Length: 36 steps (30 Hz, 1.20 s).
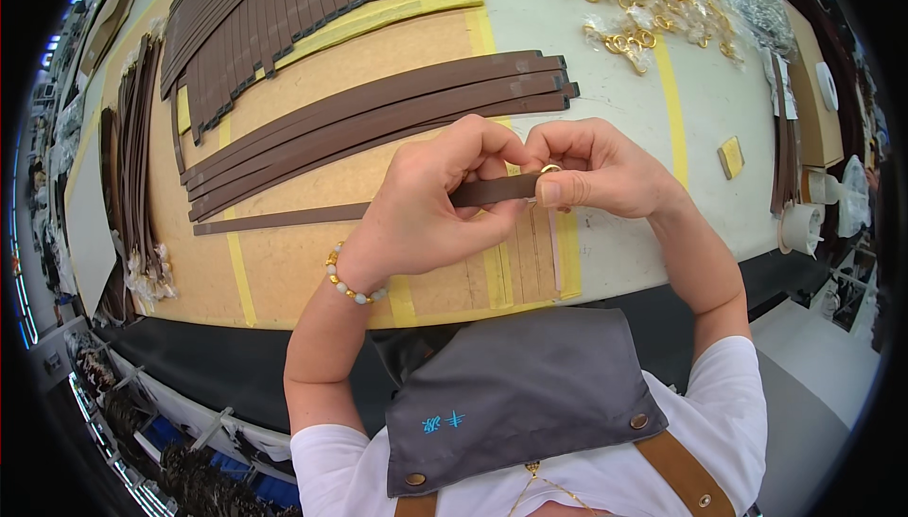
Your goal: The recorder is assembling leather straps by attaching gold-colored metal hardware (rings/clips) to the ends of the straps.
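A long, narrow brown strap (293, 218) runs from the left across the board to my two hands. My left hand (421, 191), with a beaded bracelet at the wrist, is closed round the strap close to its right end. Thumb and fingers of my right hand (610, 169) pinch that end, where a small gold metal piece (550, 169) shows between the fingertips. Most of the metal piece is hidden, so its exact shape cannot be told. Just beyond my hands lie several wider brown straps (378, 124) with dark ends.
A large stack of brown straps (284, 16) lies at the back left. Gold clasps in clear wrapping (653, 6) are heaped at the back right. A bundle of straps (137, 157) stretches along the left. A small yellow block (730, 157) sits on the right.
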{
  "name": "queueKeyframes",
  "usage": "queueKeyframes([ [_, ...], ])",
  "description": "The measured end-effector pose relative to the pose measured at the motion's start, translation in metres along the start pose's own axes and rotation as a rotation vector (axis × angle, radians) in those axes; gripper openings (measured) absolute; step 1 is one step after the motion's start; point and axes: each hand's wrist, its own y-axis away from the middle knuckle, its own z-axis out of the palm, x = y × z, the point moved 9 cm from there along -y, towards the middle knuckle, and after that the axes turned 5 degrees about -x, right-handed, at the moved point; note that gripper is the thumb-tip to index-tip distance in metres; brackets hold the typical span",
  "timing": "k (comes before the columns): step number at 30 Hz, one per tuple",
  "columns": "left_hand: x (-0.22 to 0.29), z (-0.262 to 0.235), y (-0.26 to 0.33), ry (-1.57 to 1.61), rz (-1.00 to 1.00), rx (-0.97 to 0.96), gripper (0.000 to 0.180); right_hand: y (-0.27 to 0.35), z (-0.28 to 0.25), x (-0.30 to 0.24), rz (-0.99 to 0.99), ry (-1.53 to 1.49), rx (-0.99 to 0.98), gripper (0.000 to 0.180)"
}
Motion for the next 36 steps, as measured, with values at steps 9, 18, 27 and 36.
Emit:
queueKeyframes([
  [9,-0.013,0.012,-0.003,-0.058,0.051,-0.15,0.019,0.001,-0.006,-0.009,-0.121,0.447,-0.001,0.03],
  [18,-0.02,0.031,0.003,0.233,-0.108,-0.233,0.02,0.008,0.002,-0.001,-0.012,0.118,-0.139,0.027],
  [27,0.009,0.012,-0.019,-0.65,0.357,0.072,0.024,0.074,-0.146,-0.068,-0.077,1.218,1.135,0.029],
  [36,-0.019,-0.01,-0.039,-0.836,0.204,0.202,0.021,0.065,-0.143,-0.055,-0.029,1.035,0.962,0.027],
])
